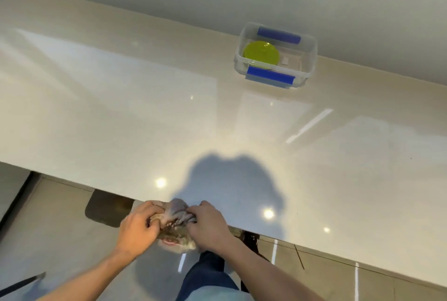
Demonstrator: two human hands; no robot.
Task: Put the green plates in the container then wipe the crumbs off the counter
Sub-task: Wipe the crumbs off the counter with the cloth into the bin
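A: Where are the green plates?

B: The round, glossy lime-green plates [261, 54] lie flat inside the clear rectangular plastic container with blue clip handles [307, 45], toward its left end. I cannot tell how many are stacked there. The container stands at the far right of the pale, glossy stone bench [145, 107], close to the wall.

A: And the hands?

B: Both are at the near edge of the bench, well apart from the container. The left hand [137, 224] has its fingers curled into a crumpled greyish-pink cloth [177, 213], and the right hand [209, 222] clenches the same cloth from the other side. So each grip is grasping the cloth, which is bunched between them.

A: Is the cloth on the bench?

B: Partly. Its upper part rests on the bench edge, while the lower part hangs off below the hands, over the grey tiled floor [60, 240].

A: Anything else?

B: A dark blue trouser leg [205, 274] shows beneath the right forearm, and a few tiny dark specks dot the bench at the right.
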